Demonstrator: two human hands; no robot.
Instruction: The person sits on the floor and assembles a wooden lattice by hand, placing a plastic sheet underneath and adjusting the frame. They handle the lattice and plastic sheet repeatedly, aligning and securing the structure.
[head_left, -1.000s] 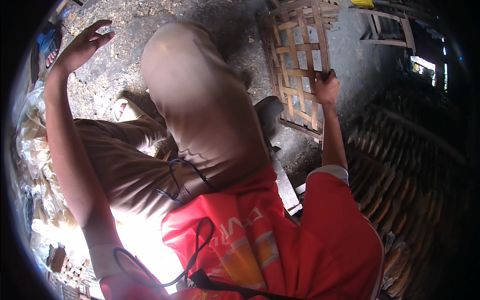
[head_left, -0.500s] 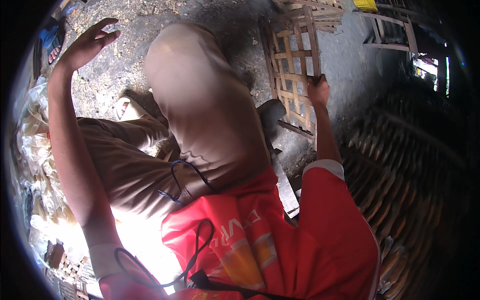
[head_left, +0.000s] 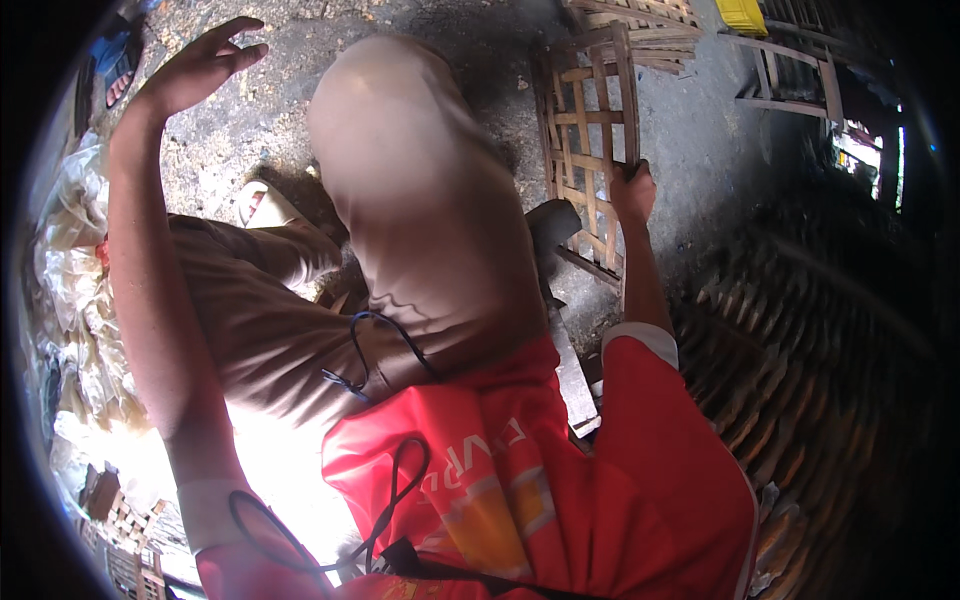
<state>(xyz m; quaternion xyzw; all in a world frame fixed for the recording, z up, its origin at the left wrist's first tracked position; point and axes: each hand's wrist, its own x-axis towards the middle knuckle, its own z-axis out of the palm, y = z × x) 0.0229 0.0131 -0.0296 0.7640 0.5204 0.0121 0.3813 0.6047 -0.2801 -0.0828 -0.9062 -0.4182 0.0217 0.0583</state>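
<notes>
My right hand (head_left: 634, 192) is wrapped round the near-right edge of a woven bamboo rack (head_left: 605, 117). The rack is a lattice of flat strips in a wooden frame, tilted up on its side beyond my right knee. My left hand (head_left: 203, 75) is raised at the far left, with thumb and fingers apart and nothing in it. Below that hand is the rough floor (head_left: 290, 28).
Crumpled clear plastic bags (head_left: 80, 250) lie along the left. More slatted wooden racks (head_left: 660, 22) are at the back, near a yellow object (head_left: 741, 15). Rows of slatted pieces (head_left: 800, 400) fill the dark right side. Another person's foot (head_left: 119, 88) shows far left.
The view has shifted slightly. My left hand sits a little farther right and higher. The rack, with my right hand still on it, looks turned a little more edge-on.
</notes>
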